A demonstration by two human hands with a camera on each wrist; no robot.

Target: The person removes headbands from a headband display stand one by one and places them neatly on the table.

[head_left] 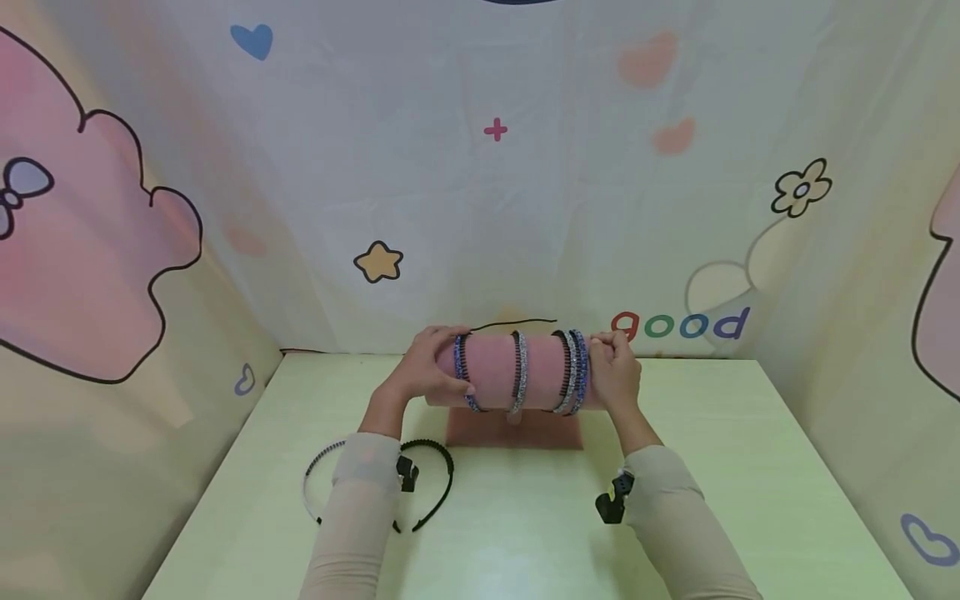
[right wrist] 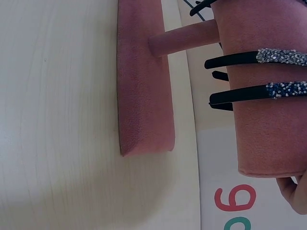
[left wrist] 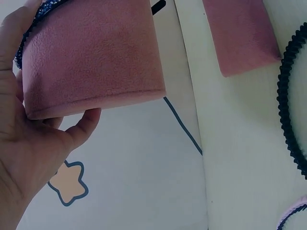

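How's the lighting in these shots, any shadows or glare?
Head: even light, faint shadow on the table beside the right sleeve; left wrist: muted light over the left hand; right wrist: broad soft shadow below the pink stand's base; no harsh glare anywhere.

Surface textures of a cloth-covered stand (head_left: 491, 367) and its headbands (right wrist: 283, 56).
The stand's roll (left wrist: 91, 57) and flat base (right wrist: 144, 96) appear wrapped in matt, short-piled, velvety cloth, with a raised seam along the roll's rim; the post (right wrist: 184, 38) looks smoother. The headbands carry rough, glittering, stone-like grains in silver and blue; their black ends (right wrist: 230, 60) look like smooth, dull plastic. A separate black headband (left wrist: 283, 91) shows a ridged, plastic-looking surface. The tabletop (right wrist: 57, 120) is smooth, with fine wood-like grain and a faint sheen. The backdrop (head_left: 450, 208) resembles matt, softly creased, printed cloth; the sleeves (head_left: 352, 517) are matt fabric.
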